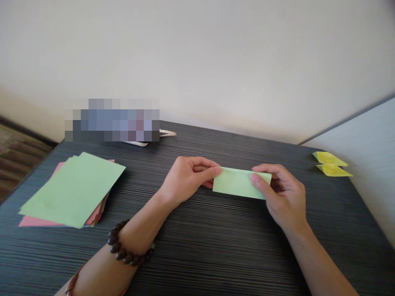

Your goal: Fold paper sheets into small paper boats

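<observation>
Left grip (184,179) and right grip (286,198) hold green paper (236,182) between them.

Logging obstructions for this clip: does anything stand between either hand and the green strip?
Nothing visible does: the left hand and right hand hold the green strip directly, at opposite ends.

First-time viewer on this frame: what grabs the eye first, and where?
Probably the pale green paper strip near the centre, held between the left hand and the right hand against the dark table. Next, the stack of coloured sheets at left, green on top with pink beneath, and the two folded yellow pieces near the table's right edge.
</observation>
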The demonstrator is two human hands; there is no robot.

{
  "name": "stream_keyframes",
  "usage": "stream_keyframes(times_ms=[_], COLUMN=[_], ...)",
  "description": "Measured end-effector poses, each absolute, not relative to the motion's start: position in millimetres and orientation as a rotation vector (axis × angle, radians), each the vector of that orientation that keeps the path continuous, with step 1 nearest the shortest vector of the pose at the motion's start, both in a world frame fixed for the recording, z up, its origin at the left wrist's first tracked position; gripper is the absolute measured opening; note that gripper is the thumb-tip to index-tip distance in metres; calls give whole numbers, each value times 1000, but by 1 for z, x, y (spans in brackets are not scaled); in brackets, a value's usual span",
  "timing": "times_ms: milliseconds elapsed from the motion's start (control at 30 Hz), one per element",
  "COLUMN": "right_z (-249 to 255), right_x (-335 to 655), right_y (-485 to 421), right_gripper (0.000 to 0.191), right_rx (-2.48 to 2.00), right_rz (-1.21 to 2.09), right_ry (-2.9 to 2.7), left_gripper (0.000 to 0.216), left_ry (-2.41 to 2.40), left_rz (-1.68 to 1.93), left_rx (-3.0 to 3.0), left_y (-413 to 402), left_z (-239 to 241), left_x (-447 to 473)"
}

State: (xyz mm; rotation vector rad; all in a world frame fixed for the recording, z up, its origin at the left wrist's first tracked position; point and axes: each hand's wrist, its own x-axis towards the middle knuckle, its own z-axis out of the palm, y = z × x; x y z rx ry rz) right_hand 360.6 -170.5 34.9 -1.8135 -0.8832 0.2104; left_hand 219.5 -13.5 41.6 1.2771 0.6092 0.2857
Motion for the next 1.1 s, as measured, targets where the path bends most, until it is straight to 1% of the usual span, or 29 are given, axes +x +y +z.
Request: stream_keyframes(times_ms=[267,433,567,700,900,1100], right_z=[38,40,40,50,73,71], right_x=[363,372,377,378,362,352], right_y=[-172,-176,-178,-181,-183,-176], right_gripper=[14,19,20,22,10,7], right_rx=[-1822,-1879,-1887,-1925,-2015,-2002], right_rz=[244,364,376,470,574,629], right_ry=[-929,-1070,-1095,-1229,-1457,-1444], left_gripper=[19,20,21,21,20,20], left_ry=[573,551,539,477,426,417], left_rz=[268,238,236,213,64,34], left_rx=[1303,1357,1385,1482,1583,1670], left_y=[-15,-17,-16,-20,-38,-43], left_z=[43,46,47,47,50,50], left_x=[219,219,218,218,219,220])
